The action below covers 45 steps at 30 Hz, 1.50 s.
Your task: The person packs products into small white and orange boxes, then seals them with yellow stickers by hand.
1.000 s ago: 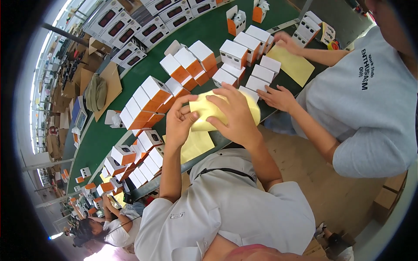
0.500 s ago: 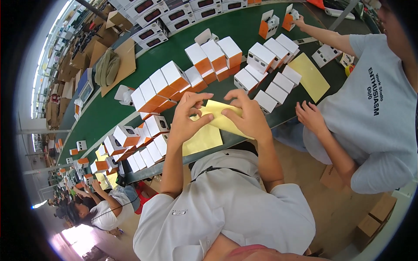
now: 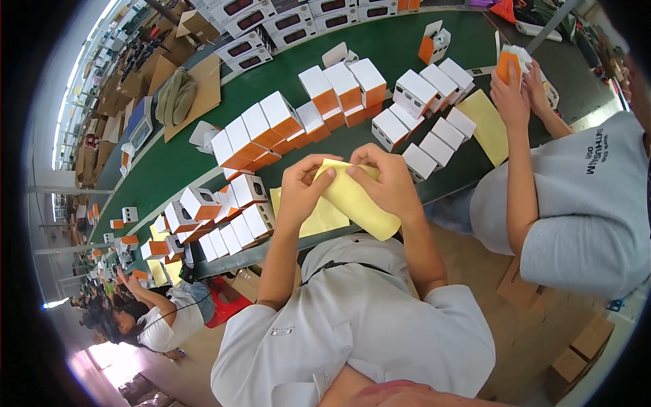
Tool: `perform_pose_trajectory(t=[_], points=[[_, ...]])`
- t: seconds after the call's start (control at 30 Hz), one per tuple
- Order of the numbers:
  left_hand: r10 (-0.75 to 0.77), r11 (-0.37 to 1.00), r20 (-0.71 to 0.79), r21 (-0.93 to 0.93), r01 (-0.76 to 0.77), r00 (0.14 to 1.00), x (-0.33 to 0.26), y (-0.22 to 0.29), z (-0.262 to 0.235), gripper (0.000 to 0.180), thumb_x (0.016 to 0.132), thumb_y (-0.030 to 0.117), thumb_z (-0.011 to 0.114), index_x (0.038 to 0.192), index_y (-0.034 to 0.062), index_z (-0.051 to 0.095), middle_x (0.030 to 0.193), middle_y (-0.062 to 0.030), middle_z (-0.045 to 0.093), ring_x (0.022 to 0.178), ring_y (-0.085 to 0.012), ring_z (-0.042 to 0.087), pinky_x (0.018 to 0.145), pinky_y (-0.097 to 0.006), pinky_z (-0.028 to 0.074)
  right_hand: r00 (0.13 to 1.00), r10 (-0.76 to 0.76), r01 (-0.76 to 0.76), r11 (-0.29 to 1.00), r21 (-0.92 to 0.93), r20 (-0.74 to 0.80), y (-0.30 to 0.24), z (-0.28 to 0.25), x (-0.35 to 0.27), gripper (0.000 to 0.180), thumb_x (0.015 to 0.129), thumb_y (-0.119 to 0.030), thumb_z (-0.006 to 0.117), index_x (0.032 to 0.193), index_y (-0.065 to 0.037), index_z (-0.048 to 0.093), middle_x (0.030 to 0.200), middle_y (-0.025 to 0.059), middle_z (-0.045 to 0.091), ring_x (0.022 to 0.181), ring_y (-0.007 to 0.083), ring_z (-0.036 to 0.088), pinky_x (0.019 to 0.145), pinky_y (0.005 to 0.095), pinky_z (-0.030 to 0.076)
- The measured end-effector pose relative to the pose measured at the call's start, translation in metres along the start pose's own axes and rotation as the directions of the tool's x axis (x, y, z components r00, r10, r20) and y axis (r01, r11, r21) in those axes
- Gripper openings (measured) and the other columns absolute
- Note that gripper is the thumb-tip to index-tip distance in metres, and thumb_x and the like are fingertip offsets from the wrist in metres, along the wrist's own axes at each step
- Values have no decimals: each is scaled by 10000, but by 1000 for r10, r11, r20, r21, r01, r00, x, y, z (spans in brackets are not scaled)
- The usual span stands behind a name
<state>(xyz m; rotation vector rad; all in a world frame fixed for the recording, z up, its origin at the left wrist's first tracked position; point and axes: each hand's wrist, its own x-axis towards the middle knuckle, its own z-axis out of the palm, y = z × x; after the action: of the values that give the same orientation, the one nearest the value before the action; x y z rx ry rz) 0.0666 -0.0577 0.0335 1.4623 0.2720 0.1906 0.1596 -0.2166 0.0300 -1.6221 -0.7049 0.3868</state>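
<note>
Both my hands hold a yellow sheet (image 3: 363, 203) up over the near edge of the green table. My left hand (image 3: 305, 186) pinches its upper left corner between thumb and fingers. Along the top edge, my right hand (image 3: 384, 180) grips it the same way, thumb in front. The sheet bends and hangs down toward my waist. Another yellow sheet (image 3: 324, 218) lies on the table beneath, partly covered by my hands and the raised sheet. Just beyond my hands stand rows of white and orange boxes (image 3: 277, 122), some stacked.
A co-worker at the right holds an orange and white box (image 3: 513, 64) in both hands. Near them lies a yellow sheet (image 3: 487, 125). Small white boxes (image 3: 434, 146) stand to my right. Larger cartons (image 3: 288, 30) are stacked at the far side. Another person sits at left.
My hands have turned the yellow sheet so its face hangs downward, and the left has taken hold of its corner. The co-worker has lifted a box off the table with both hands.
</note>
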Motion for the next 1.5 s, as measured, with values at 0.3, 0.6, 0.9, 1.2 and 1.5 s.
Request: perform_pose_trajectory(t=[0.3,0.6,0.9,1.2,1.5], points=[[65,981,-150,193,-35,987,-10,-11,5,116,873,52,627,938,-33,670,835,-48,683,748,-79,612,656,-224,482,945,-297,263,938,-225,-137,-11,7,-5,145,756,-33,687,894,-25,640,927,105,619,879,271,601,753,344,480],[347,744,-49,623,-243,937,-11,2,16,97,803,60,675,883,5,675,775,-77,668,679,-137,619,642,-249,474,926,-357,304,897,-321,-120,-7,9,-12,97,764,-74,688,846,-76,635,883,51,600,855,263,584,738,364,480],[440,622,25,712,-325,897,-13,3,17,82,774,76,703,823,27,659,778,-95,666,648,-254,639,594,-299,494,929,-336,288,921,-264,-156,-3,10,-17,116,732,11,702,822,-17,636,840,92,613,747,248,607,653,322,488],[392,660,54,679,-321,919,-17,7,14,109,781,50,695,882,23,663,788,-116,662,673,-269,643,596,-314,498,946,-251,216,960,-179,-204,-9,13,-16,115,727,10,710,820,-16,648,833,86,623,758,239,614,667,316,496],[383,668,-15,696,-265,924,-21,7,11,92,789,57,688,866,10,669,780,-126,671,654,-251,640,615,-304,501,919,-369,327,909,-260,-134,-5,14,-16,135,732,22,689,858,-23,669,863,100,630,772,253,616,679,320,502]])
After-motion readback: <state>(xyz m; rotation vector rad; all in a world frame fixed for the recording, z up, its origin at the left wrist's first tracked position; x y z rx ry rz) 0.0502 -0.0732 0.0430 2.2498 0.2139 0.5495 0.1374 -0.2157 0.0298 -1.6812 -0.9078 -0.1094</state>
